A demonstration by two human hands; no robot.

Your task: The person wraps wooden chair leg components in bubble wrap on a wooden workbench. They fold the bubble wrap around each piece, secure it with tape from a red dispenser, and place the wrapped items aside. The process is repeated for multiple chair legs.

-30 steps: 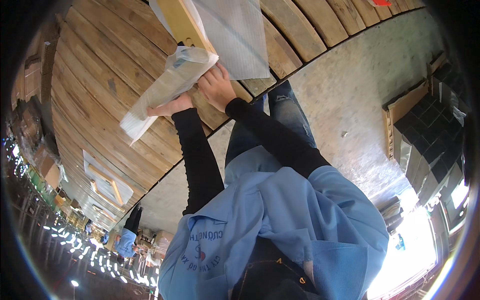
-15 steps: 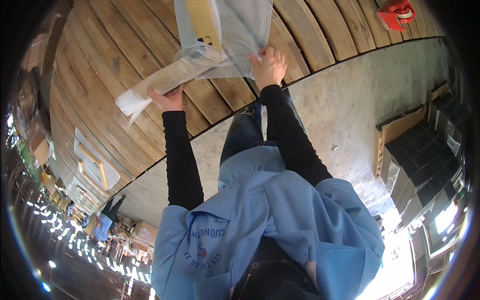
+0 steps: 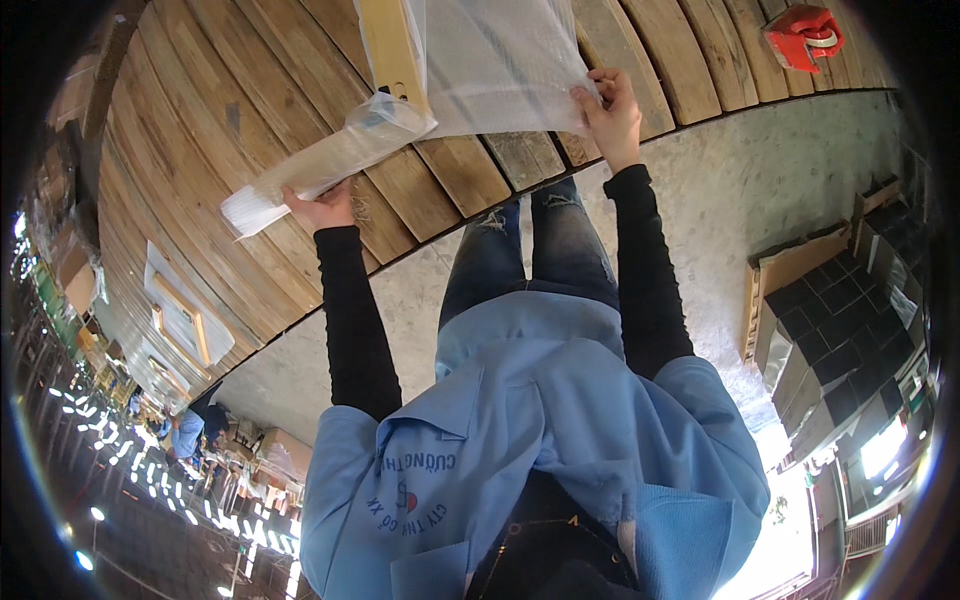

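A wooden piece with one arm (image 3: 393, 50) running away from me lies on the slatted table, a dark slot near its corner. Its other arm (image 3: 330, 160), toward my left, is wrapped in translucent foam sheet. My left hand (image 3: 324, 203) grips this wrapped arm close to its end, fingers underneath. A wide flat stretch of the foam sheet (image 3: 500, 70) spreads to the right of the wood. My right hand (image 3: 612, 118) pinches the sheet's right edge near the table's front, thumb and fingers closed on it.
Red tape dispenser (image 3: 804, 38) at the table's far right. More wooden pieces on white sheet (image 3: 185, 310) lie along the table's left part. Dark stacked panels with cardboard (image 3: 840, 310) stand on the floor to the right. Another person (image 3: 185, 432) is far off at left.
My right hand has moved to the right with the sheet's edge, and the sheet is spread wider and flatter. My left hand and the wrapped arm have shifted slightly left.
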